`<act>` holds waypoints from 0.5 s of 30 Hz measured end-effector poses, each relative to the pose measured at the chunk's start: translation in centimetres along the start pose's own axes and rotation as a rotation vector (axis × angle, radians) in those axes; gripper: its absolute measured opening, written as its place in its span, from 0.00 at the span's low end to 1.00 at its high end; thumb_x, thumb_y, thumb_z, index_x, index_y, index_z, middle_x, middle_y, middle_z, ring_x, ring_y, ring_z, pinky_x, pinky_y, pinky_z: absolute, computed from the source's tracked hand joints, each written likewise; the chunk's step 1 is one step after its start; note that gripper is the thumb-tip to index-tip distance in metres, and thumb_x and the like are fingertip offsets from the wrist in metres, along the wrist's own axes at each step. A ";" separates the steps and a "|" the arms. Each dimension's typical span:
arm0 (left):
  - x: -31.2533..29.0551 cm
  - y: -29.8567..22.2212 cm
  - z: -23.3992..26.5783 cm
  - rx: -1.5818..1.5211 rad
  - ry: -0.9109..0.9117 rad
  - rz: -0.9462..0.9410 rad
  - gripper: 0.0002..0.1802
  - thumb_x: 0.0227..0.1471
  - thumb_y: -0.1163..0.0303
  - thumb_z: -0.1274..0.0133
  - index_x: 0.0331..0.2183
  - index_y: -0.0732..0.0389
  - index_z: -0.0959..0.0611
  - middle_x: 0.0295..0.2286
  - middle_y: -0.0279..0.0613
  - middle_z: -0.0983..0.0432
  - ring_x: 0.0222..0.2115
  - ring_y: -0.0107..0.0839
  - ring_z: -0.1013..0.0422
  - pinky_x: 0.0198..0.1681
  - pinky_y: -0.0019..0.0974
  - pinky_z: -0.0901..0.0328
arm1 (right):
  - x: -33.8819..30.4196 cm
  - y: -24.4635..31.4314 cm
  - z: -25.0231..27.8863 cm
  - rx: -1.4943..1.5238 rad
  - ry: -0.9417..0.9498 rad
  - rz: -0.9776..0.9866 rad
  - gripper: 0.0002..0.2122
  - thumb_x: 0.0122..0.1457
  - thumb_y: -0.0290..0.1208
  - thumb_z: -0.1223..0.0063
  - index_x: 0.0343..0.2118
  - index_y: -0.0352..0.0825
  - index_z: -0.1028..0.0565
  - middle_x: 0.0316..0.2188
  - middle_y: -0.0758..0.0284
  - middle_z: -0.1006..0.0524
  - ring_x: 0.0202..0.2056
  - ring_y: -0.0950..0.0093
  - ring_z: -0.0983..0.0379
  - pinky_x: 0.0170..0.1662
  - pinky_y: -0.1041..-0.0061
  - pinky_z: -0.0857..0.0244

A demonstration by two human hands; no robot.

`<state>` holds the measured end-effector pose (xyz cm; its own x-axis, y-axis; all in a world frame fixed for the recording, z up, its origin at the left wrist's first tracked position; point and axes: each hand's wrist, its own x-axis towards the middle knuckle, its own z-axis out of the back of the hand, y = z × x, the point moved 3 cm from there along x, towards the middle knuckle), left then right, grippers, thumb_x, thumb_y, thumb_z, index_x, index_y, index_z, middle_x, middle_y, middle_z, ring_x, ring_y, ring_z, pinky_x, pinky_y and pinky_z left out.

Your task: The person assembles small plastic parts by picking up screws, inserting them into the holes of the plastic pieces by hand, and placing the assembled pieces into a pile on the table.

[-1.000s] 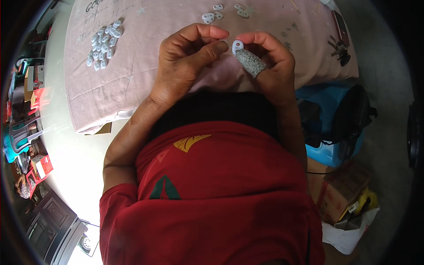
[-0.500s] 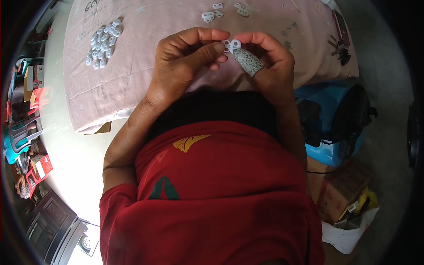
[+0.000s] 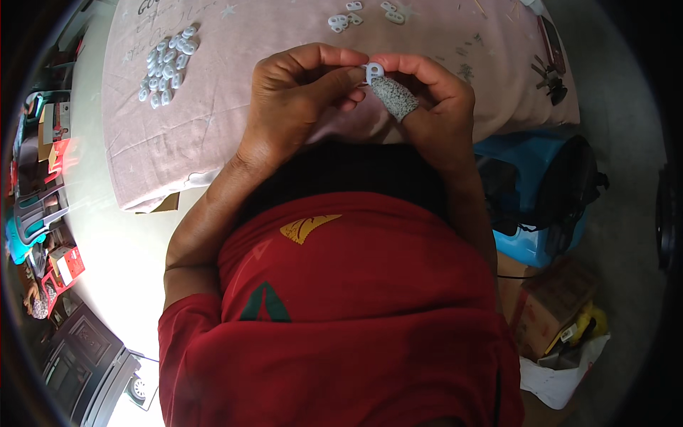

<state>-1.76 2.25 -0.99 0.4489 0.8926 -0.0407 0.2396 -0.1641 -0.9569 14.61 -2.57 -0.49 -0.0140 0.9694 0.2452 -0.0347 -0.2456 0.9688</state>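
My left hand [image 3: 295,92] pinches a small flat white plastic piece between thumb and fingertips, and most of that piece is hidden. Facing it, my right hand [image 3: 434,92] grips a white two-hole plastic piece [image 3: 374,70] between its forefinger and thumb. A speckled grey fabric cover [image 3: 396,97] wraps the right thumb. The two pieces overlap at the fingertips; whether they are joined I cannot tell. Both hands are above the pink cloth [image 3: 220,107] on the table. To the left lies a pile of white oval pieces [image 3: 168,71]; several loose two-hole pieces [image 3: 340,23] lie beyond the hands.
At the table's right side are a bunch of keys [image 3: 551,80] and a dark red flat object [image 3: 549,43]. A blue plastic container [image 3: 541,242] stands on the floor at the right, with a cardboard box [image 3: 555,306] nearer me.
My right hand has shifted slightly left, bringing its piece over the one in my left hand. Earlier the two pieces showed side by side. The left hand has barely moved.
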 end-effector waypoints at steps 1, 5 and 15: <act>-0.1 0.1 0.0 0.000 0.000 0.002 0.08 0.52 0.80 0.45 0.37 0.69 0.18 0.28 0.41 0.21 0.26 0.20 0.26 0.30 0.21 0.30 | 0.0 0.1 -0.1 -0.013 -0.005 -0.004 0.13 0.53 0.13 0.51 0.43 0.26 0.25 0.40 0.62 0.22 0.43 0.75 0.26 0.49 0.79 0.33; 0.1 0.2 -0.1 -0.020 0.005 0.021 0.08 0.52 0.79 0.45 0.37 0.69 0.19 0.28 0.41 0.20 0.27 0.21 0.25 0.31 0.21 0.29 | 0.0 0.1 0.1 -0.015 -0.009 -0.008 0.14 0.53 0.12 0.51 0.43 0.26 0.25 0.40 0.62 0.22 0.44 0.75 0.26 0.49 0.79 0.33; 0.9 0.8 -0.1 -0.099 -0.015 0.248 0.10 0.52 0.73 0.42 0.37 0.68 0.18 0.31 0.42 0.20 0.29 0.23 0.24 0.31 0.22 0.29 | -0.5 0.5 -0.6 -0.394 -0.075 0.116 0.16 0.50 0.16 0.43 0.45 0.30 0.24 0.34 0.68 0.24 0.36 0.80 0.27 0.40 0.82 0.32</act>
<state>-1.09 2.85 -1.74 0.4921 0.8258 -0.2754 0.2068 -0.4182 -0.8845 13.96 -3.17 -0.13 0.0317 0.9291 0.3685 -0.4173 -0.3227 0.8496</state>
